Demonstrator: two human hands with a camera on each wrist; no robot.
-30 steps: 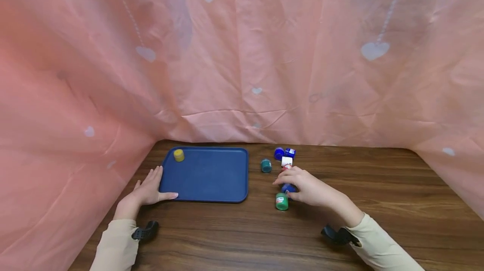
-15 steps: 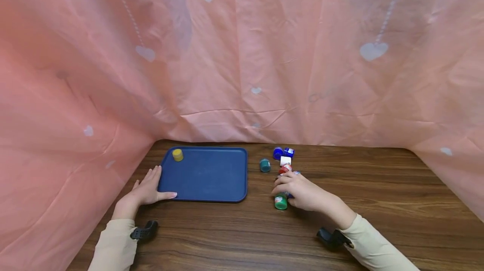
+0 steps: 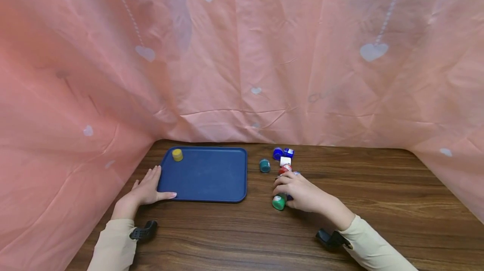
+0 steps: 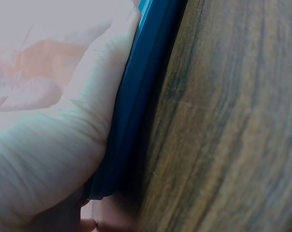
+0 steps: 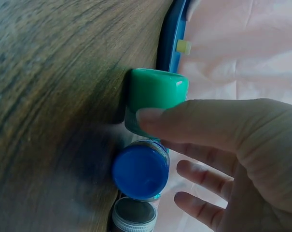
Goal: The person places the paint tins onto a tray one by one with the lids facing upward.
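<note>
Tabletop (image 3: 219,233): left hand (image 3: 146,189) spread against tray (image 3: 208,178), right hand (image 3: 302,192) pinching green jar (image 5: 158,89); head view adds teal jar (image 3: 264,166).

A dark brown, wood-grained tabletop (image 3: 227,233) carries a flat, dark blue rectangular tray (image 3: 204,178) with rounded corners. Just right of the tray sits a small teal round jar (image 3: 264,166). Beyond it runs a loose row: a deep-blue round jar (image 3: 277,153) beside a labelled blue jar (image 3: 289,153), then a small white container (image 3: 285,161), a red round jar (image 3: 285,169) and a blue-lidded jar (image 5: 141,171) (whether the glossy green round jar (image 3: 279,202) beside that one touches the wood is hard to tell).
</note>
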